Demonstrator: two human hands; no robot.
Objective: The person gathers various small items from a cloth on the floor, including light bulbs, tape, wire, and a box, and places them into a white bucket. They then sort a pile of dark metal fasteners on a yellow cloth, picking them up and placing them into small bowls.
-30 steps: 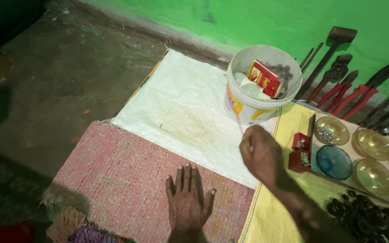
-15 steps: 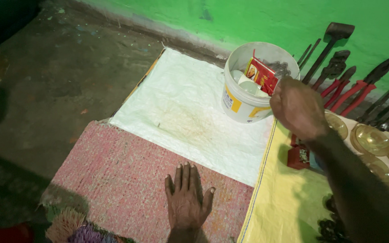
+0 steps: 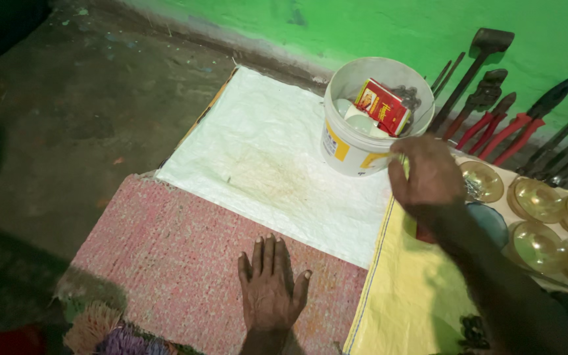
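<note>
My left hand [image 3: 269, 284] lies flat, palm down with fingers apart, on a pink woven mat [image 3: 165, 263]. My right hand [image 3: 425, 174] hovers with curled fingers at the near rim of a white plastic bucket [image 3: 353, 144]; whether it grips the rim or holds something small I cannot tell. Inside the bucket sit a red carton [image 3: 382, 105], some white pieces and dark metal bits.
A white sack sheet [image 3: 264, 158] lies under the bucket. A yellow sheet [image 3: 409, 296] at the right carries several brass bowls [image 3: 537, 240] and a blue bowl [image 3: 491, 220]. Red-handled pliers [image 3: 494, 128], a hammer [image 3: 481, 56] and other tools lean on the green wall. Bare concrete floor lies left.
My right hand moved from the bowls up to the bucket, then came back slightly to its near rim. The left hand stayed flat on the mat.
</note>
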